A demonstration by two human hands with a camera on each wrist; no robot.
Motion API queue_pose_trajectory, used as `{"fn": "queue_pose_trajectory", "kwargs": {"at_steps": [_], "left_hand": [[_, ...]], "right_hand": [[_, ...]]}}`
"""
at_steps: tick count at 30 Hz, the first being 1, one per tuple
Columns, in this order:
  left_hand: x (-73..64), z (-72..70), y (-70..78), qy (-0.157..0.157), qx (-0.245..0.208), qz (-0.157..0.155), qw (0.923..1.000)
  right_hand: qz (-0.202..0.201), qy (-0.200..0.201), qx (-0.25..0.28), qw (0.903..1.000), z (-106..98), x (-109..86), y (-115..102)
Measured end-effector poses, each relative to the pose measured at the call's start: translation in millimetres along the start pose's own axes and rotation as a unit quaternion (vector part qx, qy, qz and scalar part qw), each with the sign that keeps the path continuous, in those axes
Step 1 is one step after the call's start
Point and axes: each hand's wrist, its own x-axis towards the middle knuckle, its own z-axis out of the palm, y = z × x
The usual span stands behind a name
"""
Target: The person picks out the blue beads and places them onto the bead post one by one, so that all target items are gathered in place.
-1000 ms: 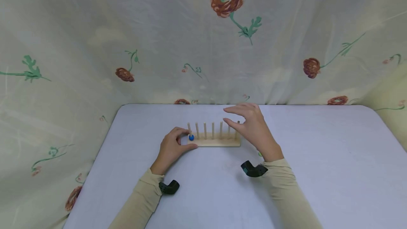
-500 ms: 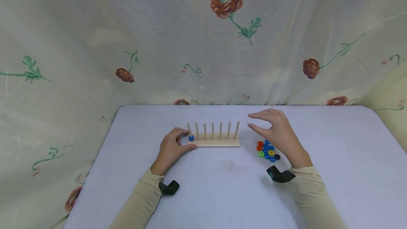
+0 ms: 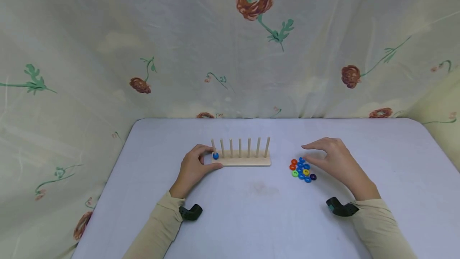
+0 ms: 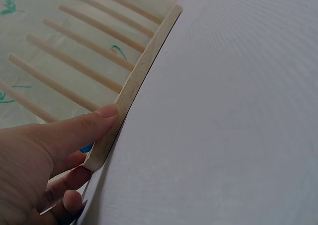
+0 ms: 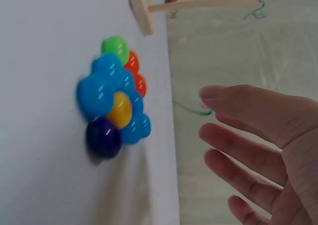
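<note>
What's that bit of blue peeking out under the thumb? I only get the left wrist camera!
Observer: A blue bead, at the foot of the leftmost peg in the head view.
Operator: Cool! What's past the far end of the board?
Observer: A cluster of beads in blue, red, green, yellow and a very dark purple.
Operator: Ooh! Is the right grip holding one?
Observer: No, the right wrist view shows nothing between its thumb and fingers.
</note>
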Motion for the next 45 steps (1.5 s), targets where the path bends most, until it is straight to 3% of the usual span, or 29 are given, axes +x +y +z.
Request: {"fn": "queue_pose_trajectory", "kwargs": {"at_steps": [13, 34, 45], "left_hand": [[-0.3, -0.1, -0.1, 0.001, 0.002, 0.002, 1.0000], [-1.3, -0.3, 3.0, 0.008, -0.003, 0.002, 1.0000], [-1.5, -0.6, 3.5, 0.003, -0.005, 0.002, 1.0000]], "right_hand": [[0.054, -0.049, -0.007, 0.9973, 11.9, -9.3, 20.5], [0.071, -0.049, -0.045, 0.9952, 14.2, -11.6, 26.7], [0.068, -0.064, -0.019, 0.9954, 15.0, -12.7, 28.7]]}}
